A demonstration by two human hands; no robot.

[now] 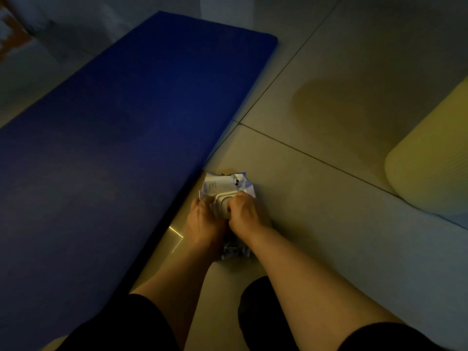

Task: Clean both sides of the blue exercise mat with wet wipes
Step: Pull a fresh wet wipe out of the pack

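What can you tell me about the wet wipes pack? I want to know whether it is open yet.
The wet wipes pack is a soft, crinkled white wrapper with small print and a pale hard plastic lid on top. It lies flat on the tiled floor, beside the blue mat. The left hand holds its side; the right hand grips at the lid. No wipe shows; whether the lid is lifted is unclear.

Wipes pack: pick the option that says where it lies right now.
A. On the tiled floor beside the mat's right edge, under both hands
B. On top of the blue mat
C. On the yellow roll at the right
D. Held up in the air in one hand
A: the wipes pack lies on the tiled floor just right of the blue mat, with the left hand and right hand both on its lid.
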